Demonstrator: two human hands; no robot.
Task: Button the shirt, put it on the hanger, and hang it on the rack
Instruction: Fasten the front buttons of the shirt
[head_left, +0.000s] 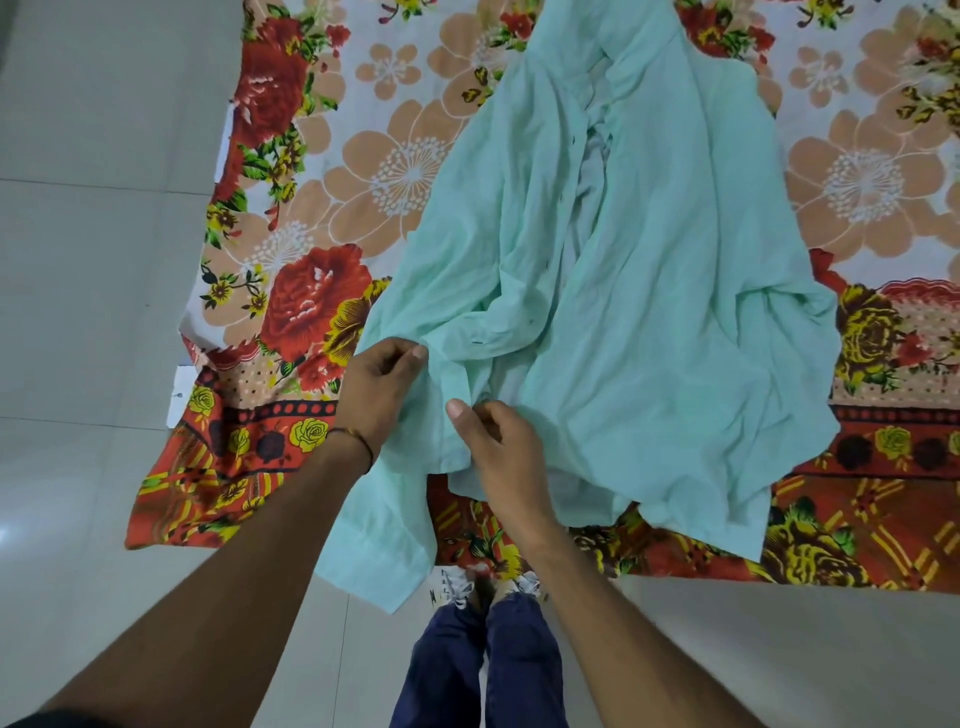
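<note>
In the head view, the mint-green shirt (649, 312) lay crumpled and unbuttoned on a bed covered by a floral sheet (363, 156). Its collar pointed to the far edge, its hem was at the near edge, and one front panel hung over that edge above the tiled floor (93, 260). No hanger or rack was in sight.

The main risk seemed to be mismatching. The two front edges were bunched and twisted, so a small dark button (545, 264) could easily have gone into the wrong hole and left the front skewed. A hard tug might also have let the overhanging panel drag the cloth off the bed.

The left grip (382, 384) was closed, thumb against curled fingers, pinching the front edge of the shirt near the hem. The right grip (501, 441), just beside it, was likewise closed on a fold of the same shirt. Whether either held a button could not be told, as the fingers hid it.
</note>
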